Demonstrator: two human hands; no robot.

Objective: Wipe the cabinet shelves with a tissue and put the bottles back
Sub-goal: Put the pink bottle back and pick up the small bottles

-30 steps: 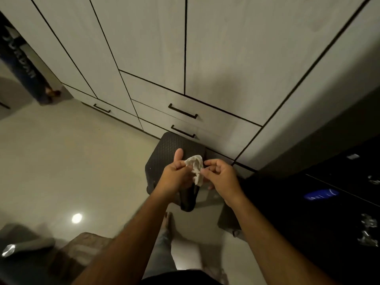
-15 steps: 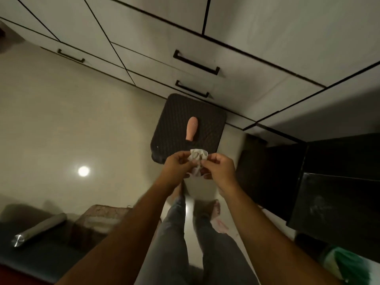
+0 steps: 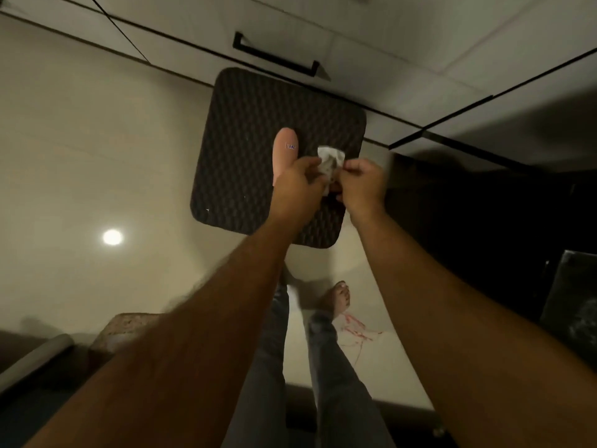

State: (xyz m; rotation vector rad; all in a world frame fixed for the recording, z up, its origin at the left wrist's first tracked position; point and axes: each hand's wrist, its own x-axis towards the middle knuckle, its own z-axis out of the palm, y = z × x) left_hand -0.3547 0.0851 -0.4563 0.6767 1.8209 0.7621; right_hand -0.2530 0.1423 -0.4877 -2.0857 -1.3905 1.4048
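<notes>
At the far left a grey cylindrical roll (image 3: 34,358) is lying on a dark surface in the bottom corner, and beside it a speckled brown block (image 3: 124,331) is sitting on the glossy beige floor (image 3: 97,156), where a round ceiling light is reflecting as a bright spot (image 3: 112,237). Along the top, the pale wooden cabinet front (image 3: 371,37) is showing one black bar handle (image 3: 277,59) on a drawer. Below it a dark, quilted, square stool top (image 3: 258,124) with rounded corners is standing on the floor. A peach-pink plastic bottle (image 3: 284,150) is lying flat on it, with a small blue and red mark printed near its upper part; the writing is too small and blurred to read. The left hand (image 3: 298,184) is covering the bottle's lower end while pinching the left edge of a crumpled white tissue (image 3: 330,160) between thumb and fingers. The right hand (image 3: 361,182) is closing on the tissue's right edge, so both hands are holding it together above the stool. Lower down, grey trouser legs and a bare foot (image 3: 336,299) are standing on the floor, next to a thin red squiggle (image 3: 355,331) on the tile. To the right, dark black furniture (image 3: 484,221) is filling the view, its details lost in shadow.
</notes>
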